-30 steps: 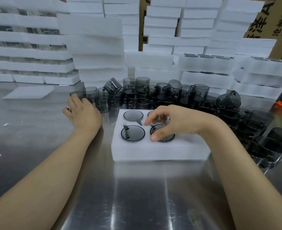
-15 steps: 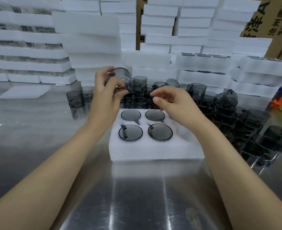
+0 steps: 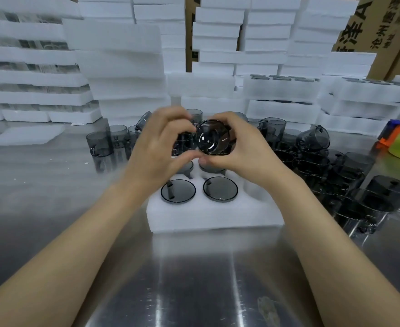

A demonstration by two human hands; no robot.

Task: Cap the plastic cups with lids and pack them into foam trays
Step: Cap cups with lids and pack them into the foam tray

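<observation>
Holding one dark see-through cup (image 3: 209,138) up in the air, both hands met just above the far side of the foam tray (image 3: 217,215). The left hand (image 3: 156,147) had its fingers and thumb curled round the cup's left side. The right hand (image 3: 243,147) had its fingers curled over the top and its thumb under it, so both hands gripped the same cup. The cup lay tipped over, with one round end facing the camera. It was too blurry to tell if a lid was on it.

The tray sat on the shiny metal counter (image 3: 194,279). In the tray's near row, two dark round lids showed, a left lid (image 3: 178,191) and a right lid (image 3: 220,189). Two more round tops sat in the row behind them, partly hidden by the hands.

Many loose cups (image 3: 312,161) stood and lay on the counter behind the tray and to its right. Tall stacks of white foam (image 3: 123,67) stood further back behind the tray. A brown cardboard box (image 3: 382,31) stood far off to the tray's right.
</observation>
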